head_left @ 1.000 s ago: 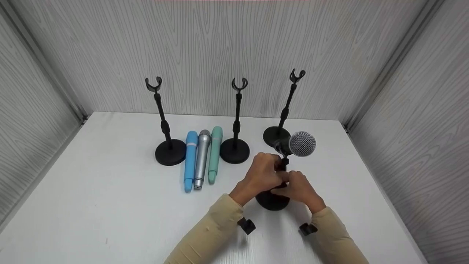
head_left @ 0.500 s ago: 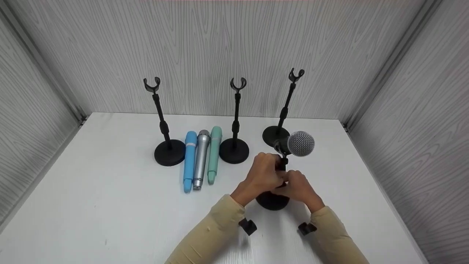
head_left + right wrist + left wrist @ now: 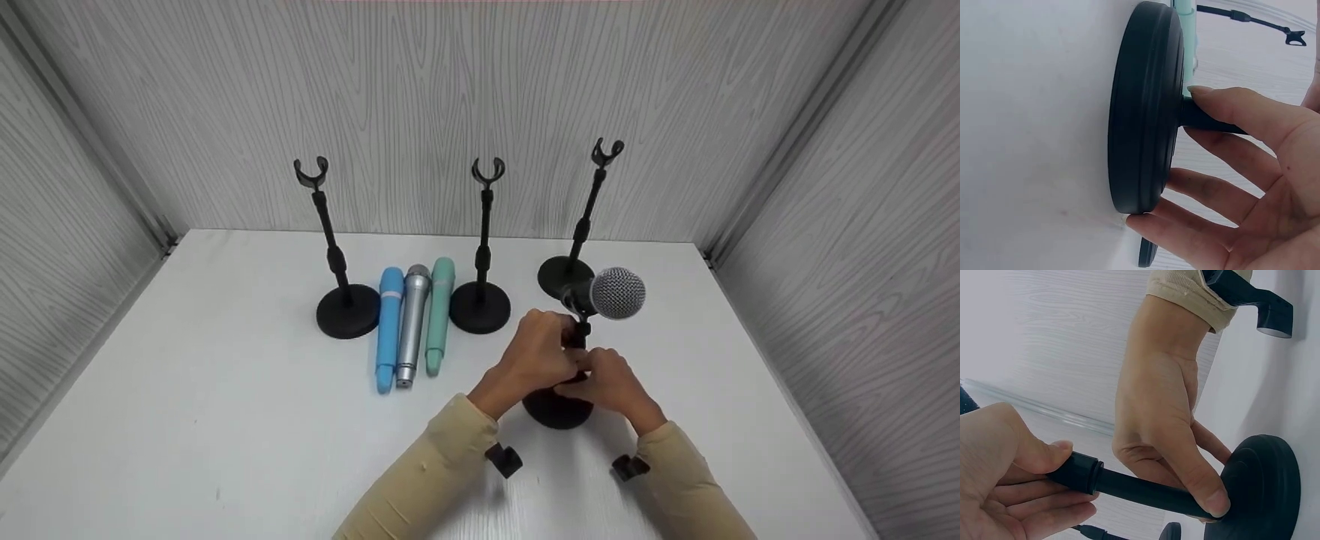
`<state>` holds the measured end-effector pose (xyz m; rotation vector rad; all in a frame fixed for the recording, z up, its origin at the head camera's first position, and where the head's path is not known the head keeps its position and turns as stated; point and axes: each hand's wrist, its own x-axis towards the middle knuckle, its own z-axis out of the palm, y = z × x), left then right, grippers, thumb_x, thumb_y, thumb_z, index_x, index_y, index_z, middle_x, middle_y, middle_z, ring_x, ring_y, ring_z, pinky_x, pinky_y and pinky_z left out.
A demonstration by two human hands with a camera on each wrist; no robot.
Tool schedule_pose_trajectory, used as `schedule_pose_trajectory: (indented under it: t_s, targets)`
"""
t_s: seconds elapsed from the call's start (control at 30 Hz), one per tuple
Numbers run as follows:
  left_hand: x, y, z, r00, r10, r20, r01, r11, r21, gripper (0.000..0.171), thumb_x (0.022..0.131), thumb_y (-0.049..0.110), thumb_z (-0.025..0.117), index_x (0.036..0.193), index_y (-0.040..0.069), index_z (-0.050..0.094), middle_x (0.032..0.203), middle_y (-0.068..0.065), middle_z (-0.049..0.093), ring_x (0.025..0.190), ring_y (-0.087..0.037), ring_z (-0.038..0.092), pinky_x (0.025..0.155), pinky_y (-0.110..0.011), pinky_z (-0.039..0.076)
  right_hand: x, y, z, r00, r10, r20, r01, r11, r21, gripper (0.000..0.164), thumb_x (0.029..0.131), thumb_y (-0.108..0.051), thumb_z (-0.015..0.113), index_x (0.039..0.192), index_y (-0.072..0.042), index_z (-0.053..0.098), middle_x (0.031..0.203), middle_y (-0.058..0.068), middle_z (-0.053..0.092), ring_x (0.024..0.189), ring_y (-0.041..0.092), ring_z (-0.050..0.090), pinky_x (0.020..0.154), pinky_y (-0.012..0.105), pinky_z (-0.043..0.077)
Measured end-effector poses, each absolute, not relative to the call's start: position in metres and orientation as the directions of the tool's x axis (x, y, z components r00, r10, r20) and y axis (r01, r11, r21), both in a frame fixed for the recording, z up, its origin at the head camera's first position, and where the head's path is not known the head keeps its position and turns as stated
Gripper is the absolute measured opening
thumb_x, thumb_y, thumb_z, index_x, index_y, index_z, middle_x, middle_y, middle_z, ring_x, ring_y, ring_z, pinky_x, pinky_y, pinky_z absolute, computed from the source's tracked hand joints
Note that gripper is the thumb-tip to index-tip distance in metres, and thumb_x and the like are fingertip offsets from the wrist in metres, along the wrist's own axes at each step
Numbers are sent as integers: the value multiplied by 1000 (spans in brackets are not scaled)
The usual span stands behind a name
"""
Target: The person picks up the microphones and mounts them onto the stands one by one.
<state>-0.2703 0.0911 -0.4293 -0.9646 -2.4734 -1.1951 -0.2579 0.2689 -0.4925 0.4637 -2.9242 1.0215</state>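
A black microphone stand (image 3: pixel 556 411) stands at the right front, its round base on the white table. In its clip, tilted, sits a microphone (image 3: pixel 617 293) with a silver mesh head. My left hand (image 3: pixel 540 351) grips the stand's pole at the thick collar (image 3: pixel 1077 472), thumb on top and fingers beneath. Lower down, my right hand (image 3: pixel 611 382) pinches the pole just above the base between thumb and forefinger. Its other fingers spread against the edge of the base (image 3: pixel 1145 112), as the right wrist view shows. Both hands hide most of the pole in the head view.
Three more black stands with bare clips are behind: a left one (image 3: pixel 348 311), a middle one (image 3: pixel 480 309) and a right one (image 3: pixel 566 277). Between the first two lie a blue microphone (image 3: pixel 388 330), a silver one (image 3: pixel 412 322) and a green one (image 3: pixel 440 315). Grey wood-grain walls surround the table.
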Motion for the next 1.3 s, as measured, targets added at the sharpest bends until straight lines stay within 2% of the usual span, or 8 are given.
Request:
schedule_pose_trajectory:
  t_s: [0.17,0.27,0.43,0.57,0.8,1.07,1.13,1.3]
  targets:
    - [-271,91,-427,-754,470,459,651,445,615,8,73,3,72,67,8,71,58,1,64,60,-4,39,53,-16,32,-258,269,-492,-956,-271,114,-284,747,-601,21,75,-24,90,80,-7,77,64,-7,62,67,8,45,60,22,41]
    - [-271,91,-427,-746,479,463,658,425,621,7,75,5,72,69,8,72,61,0,69,60,-3,44,54,-15,35,-257,269,-491,-960,-257,111,-271,757,-594,21,75,-24,90,83,-7,79,68,-3,69,67,8,45,60,22,41]
    - [-272,90,-429,-734,484,477,670,399,626,4,77,5,73,76,8,76,70,-1,76,67,-4,66,62,-13,48,-257,269,-491,-964,-248,93,-254,763,-594,23,76,-24,89,88,-7,80,76,3,76,69,8,48,63,23,43]
    - [-271,88,-432,-737,495,460,661,387,643,8,80,5,73,86,6,78,80,-2,79,77,-9,75,70,-15,55,-256,269,-490,-964,-252,84,-251,762,-596,24,77,-24,88,93,-7,82,85,5,80,73,8,54,68,25,48]
    - [-271,83,-432,-766,518,381,606,383,697,15,87,11,76,101,7,77,96,-4,80,87,-13,78,75,-15,58,-254,268,-492,-959,-261,109,-274,766,-582,25,78,-23,88,94,-6,80,89,6,80,85,19,72,76,34,55]
    - [-273,73,-434,-754,557,348,614,407,676,24,86,24,83,105,11,78,102,-1,80,90,-16,77,79,-19,59,-253,271,-490,-948,-310,73,-293,761,-578,32,77,-21,88,106,-7,80,93,11,77,81,19,64,75,31,52]
    - [-274,70,-435,-749,569,340,617,411,671,23,86,25,83,105,12,79,102,-1,80,90,-16,77,79,-18,57,-253,272,-487,-948,-315,48,-283,763,-581,34,77,-20,89,106,-4,80,96,13,77,84,21,66,78,34,53]
    - [-275,62,-440,-757,587,287,601,455,657,26,84,21,84,107,11,79,105,-6,79,96,-21,76,81,-24,59,-247,270,-479,-957,-291,-8,-237,793,-562,41,73,-15,90,109,-1,77,107,16,78,99,33,71,87,47,57]
